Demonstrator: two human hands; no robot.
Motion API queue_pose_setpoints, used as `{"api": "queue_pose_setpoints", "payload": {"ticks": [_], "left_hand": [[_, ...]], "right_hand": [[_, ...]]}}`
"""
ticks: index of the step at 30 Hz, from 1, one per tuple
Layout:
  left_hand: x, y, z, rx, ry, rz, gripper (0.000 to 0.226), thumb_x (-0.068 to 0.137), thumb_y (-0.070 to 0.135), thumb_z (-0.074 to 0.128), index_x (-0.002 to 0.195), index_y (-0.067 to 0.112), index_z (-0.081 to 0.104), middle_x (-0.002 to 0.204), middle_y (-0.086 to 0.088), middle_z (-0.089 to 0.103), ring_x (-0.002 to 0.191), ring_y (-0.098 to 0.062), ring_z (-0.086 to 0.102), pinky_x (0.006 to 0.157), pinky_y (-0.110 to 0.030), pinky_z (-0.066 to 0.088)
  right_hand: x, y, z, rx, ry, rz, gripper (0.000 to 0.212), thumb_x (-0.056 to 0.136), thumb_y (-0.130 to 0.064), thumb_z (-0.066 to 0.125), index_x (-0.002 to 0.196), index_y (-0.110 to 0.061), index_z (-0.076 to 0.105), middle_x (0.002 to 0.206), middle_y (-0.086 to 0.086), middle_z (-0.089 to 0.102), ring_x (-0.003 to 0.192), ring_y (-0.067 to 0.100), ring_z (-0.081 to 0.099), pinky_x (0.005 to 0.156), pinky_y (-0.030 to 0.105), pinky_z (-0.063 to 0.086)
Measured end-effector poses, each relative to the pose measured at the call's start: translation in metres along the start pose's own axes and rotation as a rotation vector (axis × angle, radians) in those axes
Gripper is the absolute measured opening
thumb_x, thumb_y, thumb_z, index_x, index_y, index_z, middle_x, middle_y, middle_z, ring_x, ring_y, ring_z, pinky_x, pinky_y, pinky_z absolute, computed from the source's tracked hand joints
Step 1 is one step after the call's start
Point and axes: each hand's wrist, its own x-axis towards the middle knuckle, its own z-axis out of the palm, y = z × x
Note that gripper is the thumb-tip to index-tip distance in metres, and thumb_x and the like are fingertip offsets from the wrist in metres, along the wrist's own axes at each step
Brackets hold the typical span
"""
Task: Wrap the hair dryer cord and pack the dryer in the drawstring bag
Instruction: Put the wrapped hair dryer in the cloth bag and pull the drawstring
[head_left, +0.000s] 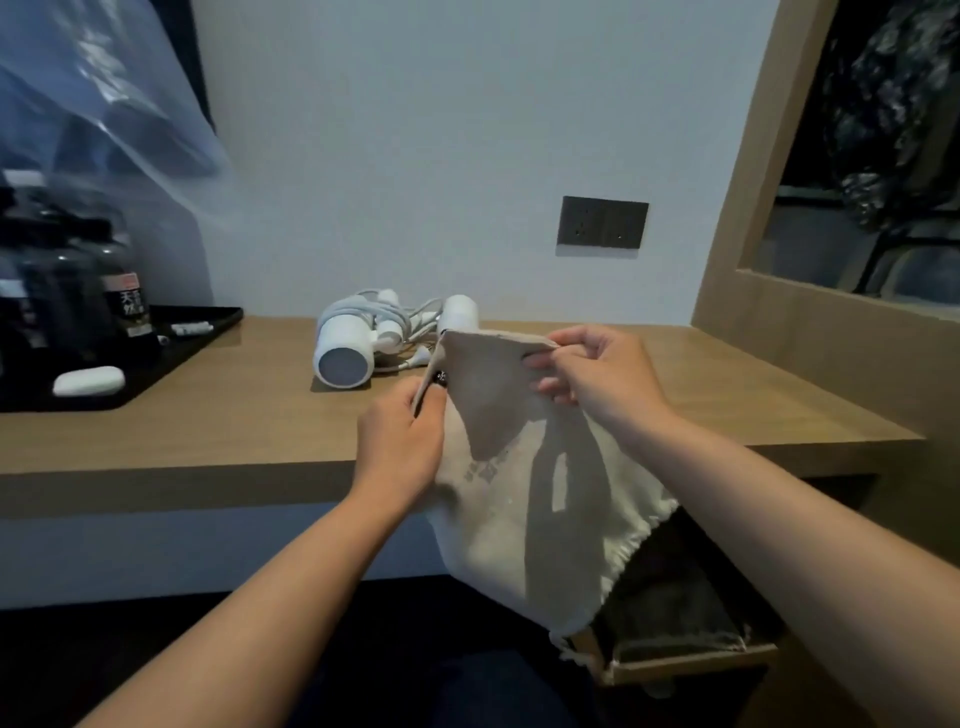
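Wooden desk against a white wall bears the hair dryer.

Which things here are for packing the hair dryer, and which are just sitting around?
For the job: hair dryer, its cord, cloth bag, held by left hand and right hand.

Just lying about: black tray, bottle, small white case, wall socket.

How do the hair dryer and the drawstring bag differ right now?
The hair dryer lies on the wooden desk, touched by neither hand; the drawstring bag hangs in the air, gripped by the left hand and right hand. The dryer is hard and rounded; the bag is limp, creased cloth. Both are pale.
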Motion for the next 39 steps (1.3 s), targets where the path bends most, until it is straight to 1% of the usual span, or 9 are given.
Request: {"api": "queue_pose_setpoints", "payload": {"ticks": [5,9,16,21,24,27,31,35,39], "left_hand": [[0.021,-0.029,-0.026,0.070,0.062,-0.086,0.032,0.094,0.022,0.054,0.064,0.012,0.048,0.060,-0.001,0.051,0.061,-0.019,0.044,0.052,-0.017,0.032],[0.045,-0.035,-0.048,0.075,0.127,-0.141,0.028,0.091,0.025,0.055,0.069,0.007,0.053,0.068,-0.009,0.056,0.068,-0.026,0.047,0.062,-0.036,0.037],[0.101,-0.042,-0.078,0.224,0.167,-0.053,0.020,0.095,0.021,0.048,0.081,0.011,0.058,0.073,0.001,0.055,0.068,-0.015,0.047,0.055,-0.030,0.026],[0.134,-0.059,-0.064,0.274,0.113,-0.195,0.027,0.101,0.019,0.036,0.117,0.006,0.053,0.119,-0.013,0.052,0.108,-0.029,0.051,0.082,-0.034,0.036],[0.137,-0.070,-0.060,0.156,0.065,-0.382,0.028,0.098,0.024,0.037,0.114,0.010,0.056,0.112,-0.011,0.056,0.101,-0.030,0.052,0.079,-0.036,0.040],[0.140,-0.084,-0.061,-0.103,0.035,-0.537,0.022,0.093,0.025,0.045,0.091,0.008,0.058,0.091,-0.010,0.060,0.081,-0.025,0.054,0.064,-0.033,0.038],[0.142,-0.091,-0.065,-0.336,0.041,-0.588,0.013,0.088,0.021,0.060,0.083,0.011,0.056,0.078,-0.010,0.055,0.072,-0.021,0.053,0.062,-0.033,0.041],[0.143,-0.093,-0.061,-0.472,0.036,-0.611,0.027,0.081,0.025,0.074,0.098,0.006,0.062,0.086,-0.009,0.065,0.072,-0.018,0.060,0.065,-0.033,0.052],[0.140,-0.092,-0.056,-0.489,0.000,-0.618,0.048,0.072,0.031,0.081,0.109,0.009,0.060,0.095,-0.007,0.069,0.074,-0.015,0.066,0.062,-0.029,0.053]], "right_hand": [[0.016,0.015,0.051,-0.048,-0.088,0.015,0.026,0.084,0.004,0.047,0.085,-0.017,0.063,0.082,-0.002,0.075,0.057,0.010,0.067,0.046,0.022,0.047],[0.025,0.010,0.092,0.018,-0.122,0.007,0.029,0.083,0.010,0.044,0.097,-0.011,0.059,0.088,-0.002,0.073,0.055,0.015,0.065,0.042,0.017,0.044],[0.065,-0.012,0.145,0.019,-0.189,0.060,0.027,0.086,0.000,0.052,0.111,-0.008,0.058,0.088,0.000,0.073,0.062,0.020,0.070,0.051,0.026,0.051],[0.094,-0.014,0.163,0.022,-0.176,0.176,0.024,0.084,-0.003,0.054,0.107,-0.006,0.058,0.079,0.008,0.073,0.048,0.018,0.064,0.042,0.024,0.042],[0.112,-0.009,0.162,0.174,0.023,0.188,0.027,0.081,0.000,0.056,0.105,-0.012,0.055,0.080,0.010,0.072,0.046,0.017,0.060,0.042,0.022,0.043],[0.136,0.008,0.165,0.110,0.160,0.213,0.026,0.071,-0.012,0.061,0.095,-0.019,0.057,0.093,0.009,0.070,0.073,0.024,0.067,0.067,0.034,0.057],[0.142,0.020,0.176,-0.088,-0.023,0.318,0.011,0.083,-0.012,0.059,0.093,-0.012,0.059,0.093,0.009,0.060,0.077,0.023,0.054,0.067,0.030,0.045],[0.140,0.028,0.186,-0.220,-0.078,0.374,0.020,0.086,-0.026,0.061,0.102,-0.014,0.061,0.093,0.005,0.062,0.087,0.024,0.059,0.079,0.028,0.047],[0.139,0.035,0.195,0.072,-0.234,0.533,0.013,0.086,-0.020,0.062,0.095,-0.011,0.064,0.085,0.000,0.060,0.077,0.012,0.055,0.066,0.021,0.045]]}}
